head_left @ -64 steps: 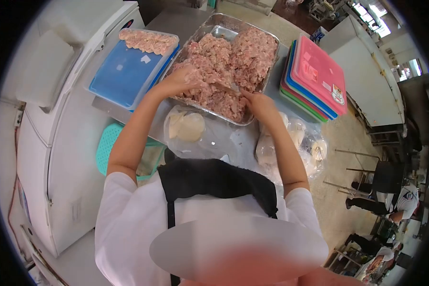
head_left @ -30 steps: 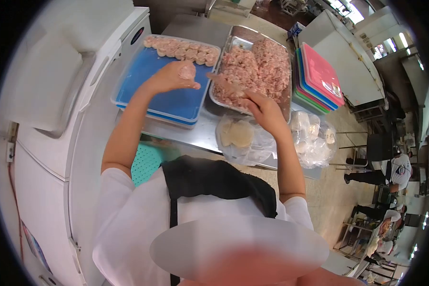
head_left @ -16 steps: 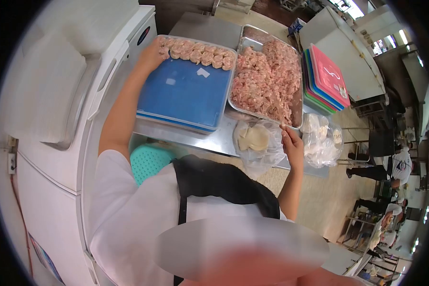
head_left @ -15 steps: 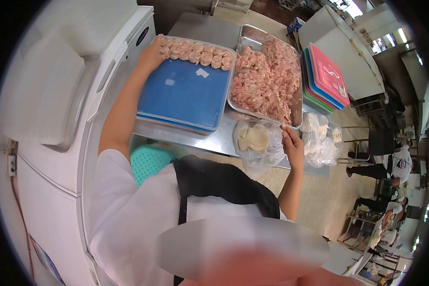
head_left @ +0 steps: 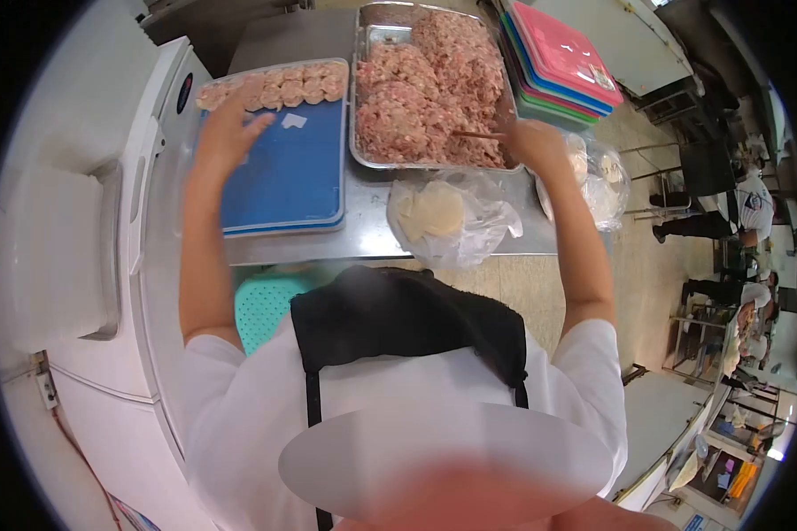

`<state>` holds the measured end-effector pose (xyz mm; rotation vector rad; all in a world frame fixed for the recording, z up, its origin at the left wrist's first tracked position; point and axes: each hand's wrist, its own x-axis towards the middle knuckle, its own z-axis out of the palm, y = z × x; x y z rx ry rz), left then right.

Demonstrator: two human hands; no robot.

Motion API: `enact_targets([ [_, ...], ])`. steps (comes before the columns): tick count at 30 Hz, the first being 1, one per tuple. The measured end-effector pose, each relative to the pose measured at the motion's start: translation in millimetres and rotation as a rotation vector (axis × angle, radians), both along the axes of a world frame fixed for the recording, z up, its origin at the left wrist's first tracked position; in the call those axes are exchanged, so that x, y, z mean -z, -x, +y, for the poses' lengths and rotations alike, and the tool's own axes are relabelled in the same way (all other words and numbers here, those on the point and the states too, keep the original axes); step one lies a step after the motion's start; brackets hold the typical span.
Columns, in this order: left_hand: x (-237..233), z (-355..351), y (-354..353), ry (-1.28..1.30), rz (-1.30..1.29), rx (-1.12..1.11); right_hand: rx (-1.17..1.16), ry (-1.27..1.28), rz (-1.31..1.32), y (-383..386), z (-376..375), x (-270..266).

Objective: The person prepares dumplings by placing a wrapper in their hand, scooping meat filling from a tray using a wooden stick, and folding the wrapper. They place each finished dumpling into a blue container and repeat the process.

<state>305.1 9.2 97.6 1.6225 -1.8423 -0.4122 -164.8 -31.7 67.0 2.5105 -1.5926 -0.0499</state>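
Observation:
My left hand (head_left: 226, 137), thumb and fingers apart and nothing in it, is over the left side of a blue tray (head_left: 283, 181). Filled dumplings (head_left: 297, 86) stand in rows along the tray's far edge, just beyond my fingers. At the near right corner of a metal pan (head_left: 357, 146) of ground meat (head_left: 425, 97), my right hand (head_left: 536, 146) grips a thin brown stick (head_left: 480, 134). The stick's tip points left into the meat. Round pale dough wrappers (head_left: 431, 210) lie on a clear plastic bag (head_left: 478, 239) in front of the pan.
Stacked coloured lids (head_left: 562, 53) stand right of the pan, with bagged wrappers (head_left: 604, 190) nearer me. A turquoise perforated stool (head_left: 266, 305) is below the metal table (head_left: 363, 232). A white freezer (head_left: 150, 177) flanks my left; other people (head_left: 744, 212) work at far right.
My left hand has come off the dumplings at the tray's far left corner and opened. My right hand has moved forward over the meat pan with the stick. The view has shifted.

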Motion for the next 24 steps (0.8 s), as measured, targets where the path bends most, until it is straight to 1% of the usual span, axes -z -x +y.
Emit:
enact_targets([
  [1,-5,17,30,-0.034,0.06,0.08,-0.08,0.063,0.005,3,-12,33],
  [2,-9,31,58,-0.067,0.121,0.158,-0.067,0.036,0.066,-29,15,13],
  [3,-5,45,87,-0.09,0.215,0.249,-0.331,0.173,-0.053,-21,12,48],
  [4,9,55,114,-0.113,0.31,0.335,-0.31,0.123,-0.003,-25,20,42],
  [6,50,66,157,-0.28,0.395,0.472,-0.271,0.025,0.092,-40,46,12],
  [7,71,71,176,-0.314,0.343,0.504,-0.296,0.054,0.116,-27,40,6],
  [8,90,75,192,-0.344,0.291,0.535,-0.267,0.003,0.104,-20,33,-10],
  [10,117,84,217,-0.153,0.215,0.438,-0.21,-0.097,0.083,-9,18,-43],
  [11,128,86,225,-0.06,0.178,0.387,-0.222,-0.04,0.04,-6,7,-44],
  [14,140,84,232,0.124,-0.058,0.2,-0.241,-0.117,0.027,-17,-12,-17],
  [16,164,83,218,0.011,0.073,0.14,-0.413,-0.07,-0.068,-23,-2,31],
  [17,172,83,210,-0.046,0.141,0.11,-0.498,-0.048,-0.115,-21,3,46],
  [20,170,86,196,-0.157,0.183,0.145,-0.619,-0.042,-0.225,4,6,25],
  [21,158,87,199,-0.18,0.234,0.16,-0.542,-0.087,-0.126,8,3,5],
  [24,121,97,221,-0.062,-0.05,0.098,-0.452,-0.101,0.025,14,-24,-19],
])
